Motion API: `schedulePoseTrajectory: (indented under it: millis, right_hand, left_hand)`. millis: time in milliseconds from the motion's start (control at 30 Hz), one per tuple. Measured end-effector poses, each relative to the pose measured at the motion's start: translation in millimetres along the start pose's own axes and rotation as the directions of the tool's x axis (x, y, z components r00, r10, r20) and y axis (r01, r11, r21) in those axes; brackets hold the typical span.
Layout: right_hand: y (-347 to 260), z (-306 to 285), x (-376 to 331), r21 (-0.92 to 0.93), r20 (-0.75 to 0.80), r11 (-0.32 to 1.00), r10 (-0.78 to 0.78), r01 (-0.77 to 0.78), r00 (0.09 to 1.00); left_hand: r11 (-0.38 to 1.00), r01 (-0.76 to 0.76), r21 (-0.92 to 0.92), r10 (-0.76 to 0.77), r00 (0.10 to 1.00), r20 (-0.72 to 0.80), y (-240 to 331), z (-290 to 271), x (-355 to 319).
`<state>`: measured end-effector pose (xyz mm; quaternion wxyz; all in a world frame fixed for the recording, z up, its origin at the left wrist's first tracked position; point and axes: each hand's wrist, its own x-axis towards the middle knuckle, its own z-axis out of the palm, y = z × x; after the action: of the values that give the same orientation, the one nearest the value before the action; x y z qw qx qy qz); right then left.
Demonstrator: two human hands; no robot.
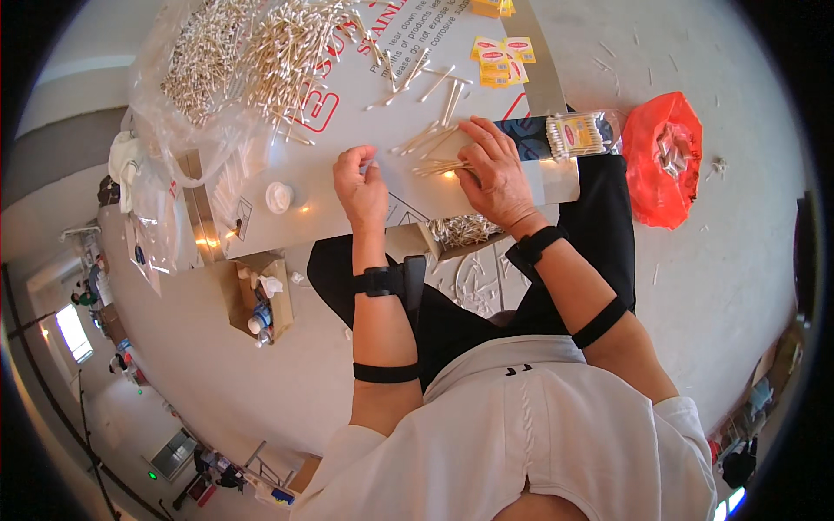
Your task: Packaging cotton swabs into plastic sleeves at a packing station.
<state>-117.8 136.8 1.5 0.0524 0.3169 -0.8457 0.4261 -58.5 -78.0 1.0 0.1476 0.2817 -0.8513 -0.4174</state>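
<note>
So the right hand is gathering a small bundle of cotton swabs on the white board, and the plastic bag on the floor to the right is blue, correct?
Not quite. In the head view the plastic bag on the floor is red-orange, not blue. The rest holds: the right hand rests on a small bundle of cotton swabs on the white board.

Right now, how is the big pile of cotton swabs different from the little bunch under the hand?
The big pile of swabs is a jumbled heap on clear plastic at the far end of the table, with no hand on it. The little bunch holds only a few swabs, lined up side by side, pressed by the right hand near the table edge. Both are thin, pale sticks with white tips.
</note>
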Motion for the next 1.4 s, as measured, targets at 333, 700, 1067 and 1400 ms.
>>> schedulePoseTrajectory:
  millis: [333,700,1067,1400]
  right_hand:
    - [0.4,1.5,-0.9,0.013,-0.016,1.0,0.007,-0.007,1.0]
    - [3.5,1.1,-2.5,0.002,-0.024,1.0,0.005,-0.005,1.0]
    - [0.8,2.6,-1.7,0.012,-0.034,0.999,0.054,-0.053,0.998]
    - [1.9,4.8,-2.4,0.0,-0.036,0.998,0.059,-0.059,0.998]
  left_hand:
    - [0.921,-0.283,0.266,0.279,0.959,0.055,23.6,25.3,14.7]
    - [0.85,-0.434,0.3,0.421,0.9,0.11,31.2,31.7,9.9]
    - [0.849,-0.461,0.259,0.431,0.887,0.165,37.4,36.4,4.6]
    - [0.804,-0.498,0.326,0.455,0.867,0.203,75.8,72.1,25.8]
